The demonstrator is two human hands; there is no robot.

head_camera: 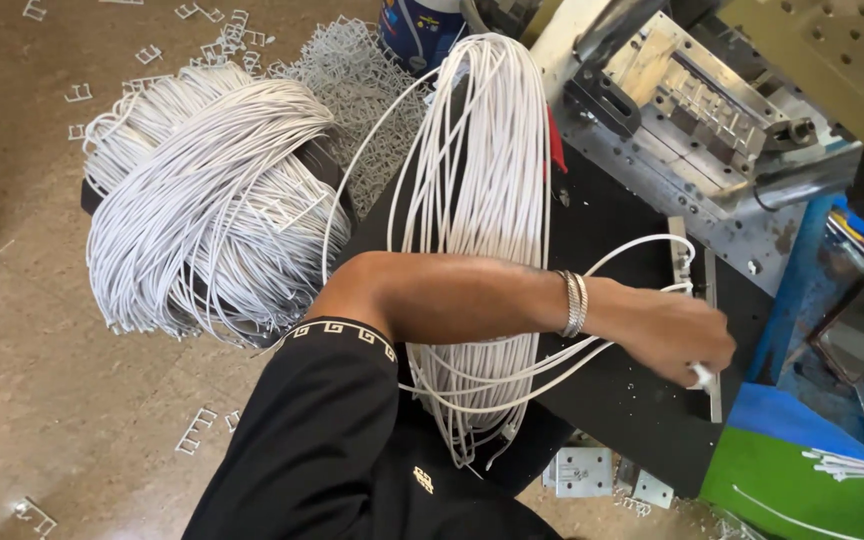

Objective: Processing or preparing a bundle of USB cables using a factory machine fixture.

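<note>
White cable is the item in hand: we see its end gripped in the left hand, whose fingers are pressed together around it, at the near end of the metal guide rail on the black worktop. A loop of the same cable arches from the hand up toward the far end of the rail. The left forearm crosses over the long cable bundle, which lies on the worktop to the left of the rail and runs lengthwise away from us. A stack of silver bangles sits on the wrist, between the bundle and the rail. We cannot see the right hand. Beyond the rail stands the grey metal press fixture. Far left of the rail, a second large coil of white cable rests over a dark stand above the floor, where small white clips lie scattered.
</note>
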